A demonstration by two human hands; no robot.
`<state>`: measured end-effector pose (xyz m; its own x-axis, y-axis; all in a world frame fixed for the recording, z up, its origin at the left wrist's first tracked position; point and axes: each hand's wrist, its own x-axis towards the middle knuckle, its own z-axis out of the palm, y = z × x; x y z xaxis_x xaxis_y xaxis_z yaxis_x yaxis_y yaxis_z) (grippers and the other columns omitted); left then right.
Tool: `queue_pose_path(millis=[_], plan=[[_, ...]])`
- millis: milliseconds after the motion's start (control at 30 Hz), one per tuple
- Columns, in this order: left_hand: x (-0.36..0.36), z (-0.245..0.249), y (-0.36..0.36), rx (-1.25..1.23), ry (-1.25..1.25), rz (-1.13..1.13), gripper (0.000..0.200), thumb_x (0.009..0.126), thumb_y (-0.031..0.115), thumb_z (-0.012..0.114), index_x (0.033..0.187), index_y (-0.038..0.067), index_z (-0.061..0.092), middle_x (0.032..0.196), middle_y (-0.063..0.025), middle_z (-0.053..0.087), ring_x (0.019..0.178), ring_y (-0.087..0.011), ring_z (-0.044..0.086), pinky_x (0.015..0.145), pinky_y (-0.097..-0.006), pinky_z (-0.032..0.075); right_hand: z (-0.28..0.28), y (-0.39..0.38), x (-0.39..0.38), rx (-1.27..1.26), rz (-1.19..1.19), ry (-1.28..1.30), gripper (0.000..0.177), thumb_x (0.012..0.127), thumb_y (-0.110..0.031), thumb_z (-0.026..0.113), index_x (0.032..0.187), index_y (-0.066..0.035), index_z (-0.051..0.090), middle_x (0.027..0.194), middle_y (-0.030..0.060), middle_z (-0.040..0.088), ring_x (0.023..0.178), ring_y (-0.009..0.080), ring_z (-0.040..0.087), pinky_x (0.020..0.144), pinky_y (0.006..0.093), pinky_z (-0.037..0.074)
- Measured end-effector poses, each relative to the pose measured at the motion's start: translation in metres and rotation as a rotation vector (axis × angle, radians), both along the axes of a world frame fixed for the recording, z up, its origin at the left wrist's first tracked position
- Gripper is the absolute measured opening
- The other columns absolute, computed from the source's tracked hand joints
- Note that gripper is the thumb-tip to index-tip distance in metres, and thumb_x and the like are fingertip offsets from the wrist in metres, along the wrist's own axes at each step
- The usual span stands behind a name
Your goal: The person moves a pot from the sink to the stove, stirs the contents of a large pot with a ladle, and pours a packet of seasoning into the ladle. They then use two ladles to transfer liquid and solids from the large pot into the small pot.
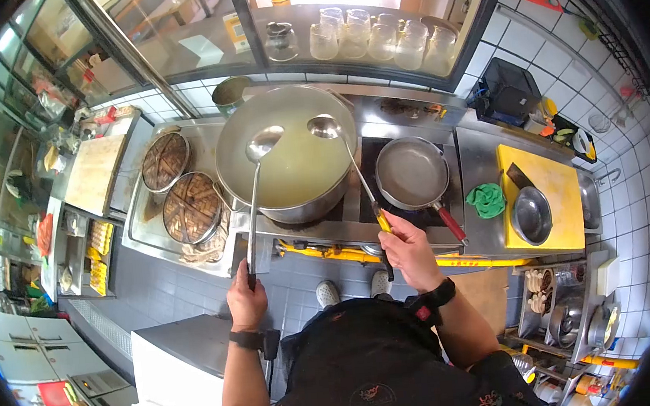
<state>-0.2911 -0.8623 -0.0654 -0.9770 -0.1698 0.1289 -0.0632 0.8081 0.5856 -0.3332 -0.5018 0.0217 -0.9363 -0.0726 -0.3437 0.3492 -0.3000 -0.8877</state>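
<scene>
A large metal pot (231, 169) of cloudy yellowish liquid stands on the stove. My left hand (247, 299) is closed round the dark handle of a long ladle (254, 209), whose bowl is over the left part of the pot. Closed on the yellow and black handle of a second ladle (364, 182) is my right hand (409, 251). That ladle's bowl is over the pot's right part, near the back. Both bowls look above the liquid, apart from each other. Right of the pot sits a frying pan (413, 172) with a red handle.
Two round steamers (190, 207) rest on the left counter. On the right are a green cloth (485, 200), a yellow cutting board (565, 209), a cleaver and a dark metal bowl (532, 216). Several glass jugs (382, 39) line the window ledge. A small pot (230, 93) stands behind the large one.
</scene>
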Motion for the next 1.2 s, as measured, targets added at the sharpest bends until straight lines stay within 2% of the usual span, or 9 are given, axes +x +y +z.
queue_pose_path(millis=[300,500,567,633,733,900,1000,1133,1200], plan=[[0.005,-0.002,0.012,-0.033,0.097,0.012,0.047,0.086,0.005,0.065,0.131,-0.004,0.054,0.107,-0.0280,0.066,0.092,-0.0449,0.066,0.081,-0.0476,0.054,0.004,0.000,-0.003,-0.127,-0.019,-0.028,0.049,0.100,-0.007,0.059,0.148,-0.006,0.049,0.081,-0.0044,0.052,0.056,-0.0001,0.037,0.046,0.0170,0.027],[0.004,0.000,0.009,0.073,0.054,0.012,0.042,0.087,0.004,0.064,0.127,-0.005,0.056,0.105,-0.0280,0.066,0.094,-0.0445,0.066,0.079,-0.0477,0.054,0.005,0.007,-0.002,-0.068,-0.009,0.012,0.051,0.100,-0.008,0.060,0.149,-0.006,0.047,0.084,-0.0023,0.056,0.057,0.0008,0.041,0.046,0.0175,0.030],[0.002,0.007,0.012,0.159,-0.124,0.110,0.043,0.086,0.004,0.064,0.127,-0.007,0.056,0.102,-0.0278,0.066,0.092,-0.0434,0.067,0.079,-0.0461,0.054,0.016,0.015,0.003,-0.004,-0.031,0.043,0.051,0.101,-0.010,0.061,0.149,-0.006,0.046,0.086,-0.0011,0.058,0.058,0.0022,0.045,0.048,0.0178,0.035],[0.002,-0.015,0.002,0.184,-0.063,0.121,0.044,0.087,0.001,0.063,0.129,-0.009,0.055,0.099,-0.0260,0.068,0.088,-0.0374,0.068,0.078,-0.0427,0.053,0.020,0.029,0.007,-0.035,-0.045,0.140,0.050,0.102,-0.011,0.059,0.150,-0.006,0.045,0.087,0.0003,0.061,0.059,0.0027,0.049,0.050,0.0181,0.039],[-0.003,-0.002,0.004,0.205,-0.010,0.049,0.045,0.089,-0.003,0.058,0.134,-0.009,0.052,0.105,-0.0232,0.069,0.093,-0.0296,0.068,0.084,-0.0373,0.052,0.032,0.063,0.015,0.060,-0.105,0.259,0.048,0.104,-0.010,0.055,0.150,-0.006,0.043,0.092,0.0051,0.067,0.060,0.0049,0.057,0.051,0.0192,0.042],[-0.009,0.004,0.008,0.265,0.011,0.035,0.047,0.090,-0.004,0.057,0.136,-0.009,0.051,0.114,-0.0232,0.068,0.101,-0.0304,0.067,0.092,-0.0362,0.050,0.017,0.131,0.041,0.069,-0.528,0.454,0.039,0.105,-0.011,0.052,0.143,-0.006,0.050,0.091,0.0077,0.069,0.059,0.0077,0.056,0.052,0.0219,0.045],[-0.010,0.005,0.007,0.198,-0.002,0.044,0.047,0.090,-0.002,0.057,0.136,-0.009,0.051,0.114,-0.0234,0.068,0.101,-0.0316,0.066,0.092,-0.0364,0.050,0.016,0.167,0.064,0.136,-0.801,0.240,0.035,0.104,-0.017,0.054,0.137,-0.007,0.055,0.088,0.0048,0.069,0.058,0.0085,0.055,0.052,0.0221,0.044],[-0.012,0.001,0.005,0.115,0.016,0.025,0.047,0.090,-0.001,0.059,0.136,-0.009,0.051,0.112,-0.0241,0.068,0.099,-0.0326,0.066,0.092,-0.0382,0.050,-0.033,0.213,0.105,0.075,-1.022,0.101,0.024,0.102,-0.018,0.054,0.123,-0.006,0.059,0.086,0.0044,0.069,0.062,0.0082,0.055,0.054,0.0215,0.044],[-0.012,0.007,0.008,0.234,-0.053,0.032,0.046,0.090,0.000,0.060,0.135,-0.009,0.051,0.113,-0.0241,0.068,0.100,-0.0325,0.066,0.092,-0.0388,0.050,-0.055,0.235,0.122,0.014,-1.134,-0.086,0.017,0.102,-0.017,0.054,0.114,-0.007,0.060,0.087,0.0048,0.068,0.066,0.0090,0.057,0.054,0.0213,0.043]])
